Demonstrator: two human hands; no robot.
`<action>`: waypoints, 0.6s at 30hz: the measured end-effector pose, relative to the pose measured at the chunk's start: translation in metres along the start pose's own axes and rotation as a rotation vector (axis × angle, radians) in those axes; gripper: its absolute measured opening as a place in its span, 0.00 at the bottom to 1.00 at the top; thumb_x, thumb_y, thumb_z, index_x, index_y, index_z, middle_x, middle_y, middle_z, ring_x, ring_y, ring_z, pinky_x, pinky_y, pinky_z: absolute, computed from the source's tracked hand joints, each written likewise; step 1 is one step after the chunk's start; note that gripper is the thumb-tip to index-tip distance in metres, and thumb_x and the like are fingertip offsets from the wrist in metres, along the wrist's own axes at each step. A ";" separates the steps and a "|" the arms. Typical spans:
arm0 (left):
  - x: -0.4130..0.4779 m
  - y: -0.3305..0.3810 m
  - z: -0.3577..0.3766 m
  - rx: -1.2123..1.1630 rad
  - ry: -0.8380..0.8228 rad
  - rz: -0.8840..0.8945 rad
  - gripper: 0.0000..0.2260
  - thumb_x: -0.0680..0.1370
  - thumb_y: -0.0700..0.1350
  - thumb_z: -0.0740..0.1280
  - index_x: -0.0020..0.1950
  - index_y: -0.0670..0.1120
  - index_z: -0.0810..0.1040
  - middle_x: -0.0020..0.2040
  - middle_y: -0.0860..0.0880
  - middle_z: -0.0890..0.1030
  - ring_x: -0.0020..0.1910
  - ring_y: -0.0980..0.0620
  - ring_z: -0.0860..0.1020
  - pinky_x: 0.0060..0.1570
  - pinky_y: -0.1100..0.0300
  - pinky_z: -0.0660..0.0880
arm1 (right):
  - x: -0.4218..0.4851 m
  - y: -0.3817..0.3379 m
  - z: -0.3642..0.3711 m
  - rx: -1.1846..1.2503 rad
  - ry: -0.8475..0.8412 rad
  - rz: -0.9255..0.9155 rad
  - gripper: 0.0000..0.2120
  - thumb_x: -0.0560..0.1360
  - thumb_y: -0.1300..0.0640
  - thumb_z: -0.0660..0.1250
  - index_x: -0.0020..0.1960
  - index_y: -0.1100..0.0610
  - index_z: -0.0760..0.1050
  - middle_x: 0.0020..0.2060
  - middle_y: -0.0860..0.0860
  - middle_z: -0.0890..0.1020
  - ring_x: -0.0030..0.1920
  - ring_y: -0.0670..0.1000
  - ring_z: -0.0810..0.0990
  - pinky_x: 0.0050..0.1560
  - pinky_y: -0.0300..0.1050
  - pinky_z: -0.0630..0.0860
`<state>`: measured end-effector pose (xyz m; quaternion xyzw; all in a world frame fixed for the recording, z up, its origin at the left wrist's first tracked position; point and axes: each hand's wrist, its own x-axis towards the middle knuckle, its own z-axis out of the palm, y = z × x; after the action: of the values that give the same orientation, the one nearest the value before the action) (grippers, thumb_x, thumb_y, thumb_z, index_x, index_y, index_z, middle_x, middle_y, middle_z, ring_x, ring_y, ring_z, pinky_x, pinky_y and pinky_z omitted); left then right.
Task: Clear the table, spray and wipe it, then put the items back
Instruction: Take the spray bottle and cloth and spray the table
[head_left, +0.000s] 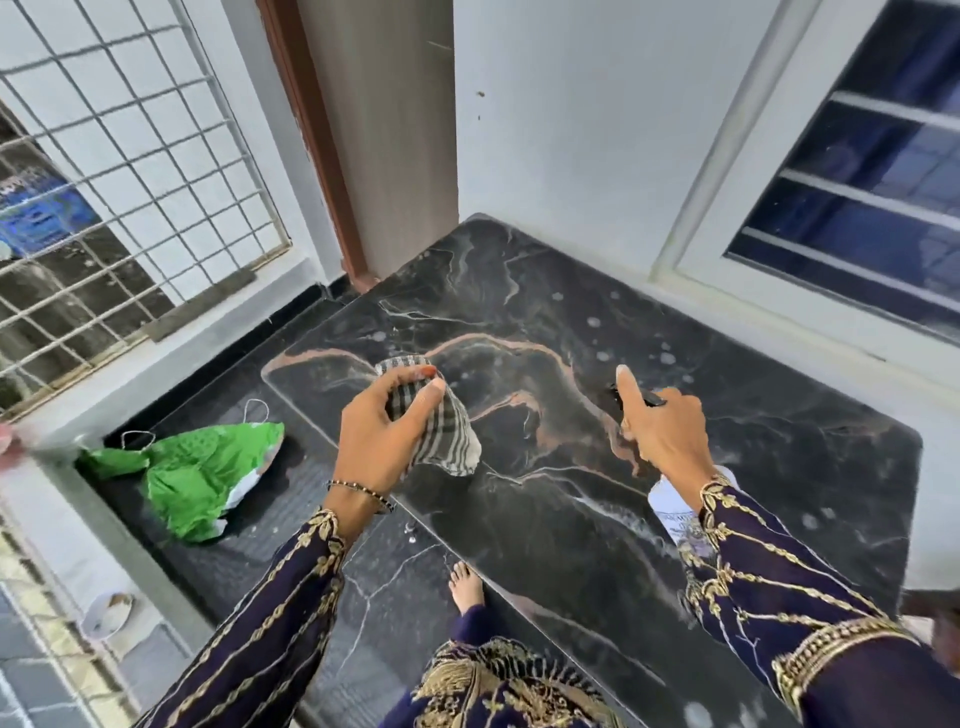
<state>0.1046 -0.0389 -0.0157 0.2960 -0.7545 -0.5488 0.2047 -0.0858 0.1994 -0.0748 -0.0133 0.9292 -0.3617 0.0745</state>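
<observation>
A black marble table (545, 291) with pale and pink veins fills the middle and right, dotted with small wet spots near its far side. My left hand (387, 431) grips a crumpled grey checked cloth (447, 436) above the table's left edge. My right hand (657, 421) holds a white spray bottle (675, 512) over the table's centre right, index finger stretched forward over the black nozzle. Most of the bottle is hidden under my wrist and sleeve.
A green bag (202, 467) with cord handles lies on the dark floor left of the table. A grilled window (119, 171) is at the left, a brown-framed door (374, 130) behind, a dark window (878, 171) at the right. My bare foot (467, 584) stands by the table's near edge.
</observation>
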 end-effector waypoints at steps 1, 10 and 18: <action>0.008 0.002 0.004 -0.004 -0.012 0.003 0.09 0.74 0.54 0.71 0.53 0.54 0.83 0.49 0.56 0.85 0.50 0.60 0.82 0.57 0.57 0.78 | 0.006 -0.001 -0.001 0.023 0.002 0.000 0.40 0.73 0.25 0.56 0.32 0.61 0.79 0.25 0.53 0.83 0.27 0.54 0.83 0.49 0.54 0.82; 0.072 0.014 0.041 -0.030 -0.118 0.041 0.08 0.75 0.50 0.71 0.54 0.54 0.83 0.49 0.58 0.85 0.49 0.62 0.82 0.55 0.59 0.79 | 0.089 -0.016 0.005 0.045 0.120 0.146 0.42 0.70 0.21 0.51 0.41 0.59 0.81 0.36 0.54 0.85 0.35 0.55 0.84 0.47 0.51 0.81; 0.104 0.011 0.064 -0.065 -0.187 0.026 0.08 0.75 0.52 0.71 0.54 0.56 0.82 0.52 0.57 0.85 0.53 0.57 0.82 0.59 0.50 0.78 | 0.141 -0.014 0.000 0.121 0.267 0.274 0.42 0.70 0.22 0.50 0.53 0.58 0.80 0.46 0.54 0.86 0.47 0.58 0.83 0.58 0.58 0.78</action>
<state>-0.0154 -0.0616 -0.0270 0.2269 -0.7560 -0.5954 0.1498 -0.2252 0.1775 -0.0835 0.1657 0.9005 -0.4021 -0.0005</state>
